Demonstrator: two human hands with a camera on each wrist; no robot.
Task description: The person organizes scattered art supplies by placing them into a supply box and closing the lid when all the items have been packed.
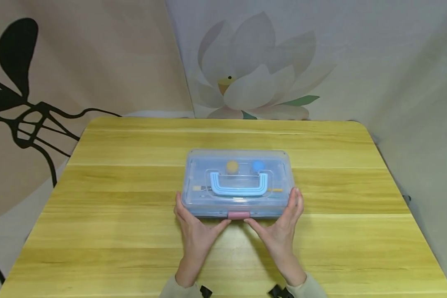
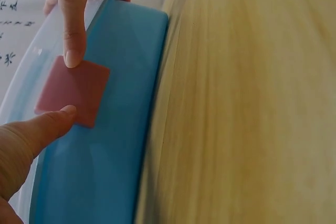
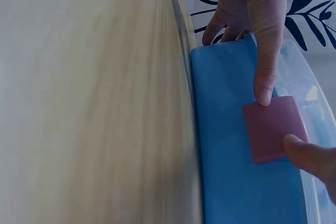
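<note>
A clear plastic box [image 1: 238, 159] with a blue base [image 2: 105, 145] [image 3: 226, 166] lies shut in the middle of the table. A light blue handle [image 1: 238, 185] lies flat on its lid, and a pink latch [image 1: 238, 215] [image 2: 73, 90] [image 3: 273, 127] sits at the middle of its front edge. My left hand [image 1: 194, 228] [image 3: 252, 3] holds the front left corner, thumb tip at the latch. My right hand [image 1: 282, 229] [image 2: 79, 3] mirrors it at the front right corner. In the wrist views both thumbs touch the latch's edges. Through the lid I see a yellow round thing [image 1: 232, 166] and a blue one [image 1: 258, 165].
The yellow wooden table [image 1: 134, 231] [image 2: 236, 103] [image 3: 94, 103] has rounded far corners. Cloth backdrops hang behind it, one with a lotus print [image 1: 249, 78], one with black leaf shapes [image 1: 18, 82]. Grey floor drops away past the right edge.
</note>
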